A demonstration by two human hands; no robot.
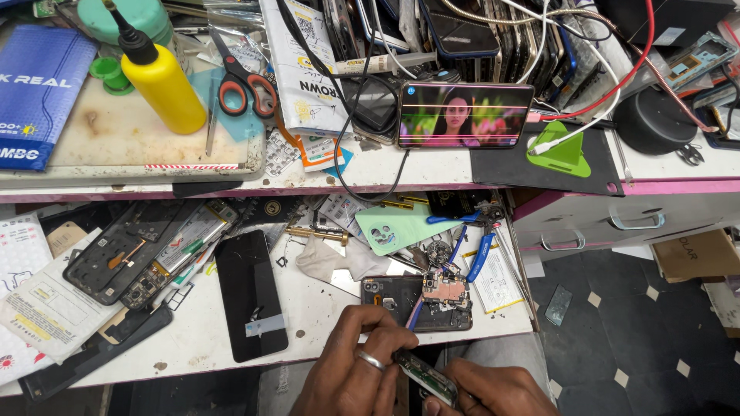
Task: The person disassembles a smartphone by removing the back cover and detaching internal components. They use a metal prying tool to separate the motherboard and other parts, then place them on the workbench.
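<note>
Bare shelf shows between the black screen panel [248, 296] and opened phone [416, 302]; blue-handled pliers [479, 245] crowd beyond.

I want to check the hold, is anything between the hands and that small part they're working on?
Nothing visible. The left hand and right hand both touch the small part directly, fingers on its two ends, just below the opened phone at the shelf's front edge.
</note>
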